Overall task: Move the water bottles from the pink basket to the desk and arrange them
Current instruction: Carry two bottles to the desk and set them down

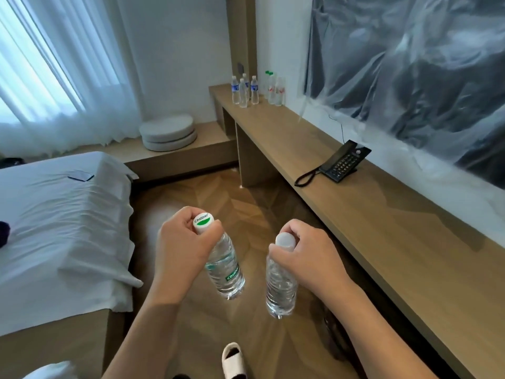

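Left hand (183,250) gripping green-capped clear plastic bottle (222,265) at neck; right hand (306,255) likewise on white-capped one (281,280), 2 hanging upright, probably for carrying towards long wooden desk (382,228).

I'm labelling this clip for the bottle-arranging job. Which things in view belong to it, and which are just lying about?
Part of the job:
left hand gripping green-capped bottle
right hand gripping white-capped bottle
bottles already standing on the desk

Just lying about:
telephone
round cushions
bed
smartphone on it
slipper
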Demonstrator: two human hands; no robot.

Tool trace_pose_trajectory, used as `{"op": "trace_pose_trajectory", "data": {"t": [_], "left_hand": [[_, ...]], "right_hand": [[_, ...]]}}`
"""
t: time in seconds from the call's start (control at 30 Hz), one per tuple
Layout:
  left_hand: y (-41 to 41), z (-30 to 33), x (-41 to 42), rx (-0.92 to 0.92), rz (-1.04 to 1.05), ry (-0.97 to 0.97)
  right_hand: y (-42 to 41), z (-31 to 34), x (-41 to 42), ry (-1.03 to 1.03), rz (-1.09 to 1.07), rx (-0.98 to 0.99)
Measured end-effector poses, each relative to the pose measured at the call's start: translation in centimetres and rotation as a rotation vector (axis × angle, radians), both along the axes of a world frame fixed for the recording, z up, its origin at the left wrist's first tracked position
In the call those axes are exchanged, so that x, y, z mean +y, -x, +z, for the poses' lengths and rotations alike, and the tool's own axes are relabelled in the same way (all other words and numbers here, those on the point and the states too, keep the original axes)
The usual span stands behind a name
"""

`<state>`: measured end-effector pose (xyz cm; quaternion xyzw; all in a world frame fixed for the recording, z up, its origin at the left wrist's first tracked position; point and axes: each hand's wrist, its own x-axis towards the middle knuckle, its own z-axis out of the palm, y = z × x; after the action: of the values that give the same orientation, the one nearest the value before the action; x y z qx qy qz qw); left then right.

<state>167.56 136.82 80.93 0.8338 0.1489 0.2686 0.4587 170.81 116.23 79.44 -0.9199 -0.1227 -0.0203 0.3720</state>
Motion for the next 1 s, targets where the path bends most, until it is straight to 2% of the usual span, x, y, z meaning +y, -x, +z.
{"op": "trace_pose_trajectory", "data": {"t": [0.13,0.33,0.53,0.73,1.0], "left_hand": [[-7.9,-1.4,5.3,0.025,-0.038,0.061],[-20.3,-0.8,12.9,0.022,-0.053,-0.03],[-31.8,-0.9,17.3,0.056,-0.011,0.01],[-43.6,-2.2,21.7,0.069,0.014,0.057],[-59.2,-0.4,27.5,0.054,0.032,-0.008]], "right_hand": [[-8.5,-1.0,5.0,0.02,0.003,0.019],[-20.4,-1.1,11.8,0.04,0.011,0.037],[-31.6,-0.8,16.5,0.008,-0.009,0.05],[-44.6,-3.2,21.7,0.013,0.022,0.051],[-61.0,-2.7,27.6,-0.059,0.058,0.021]]}}
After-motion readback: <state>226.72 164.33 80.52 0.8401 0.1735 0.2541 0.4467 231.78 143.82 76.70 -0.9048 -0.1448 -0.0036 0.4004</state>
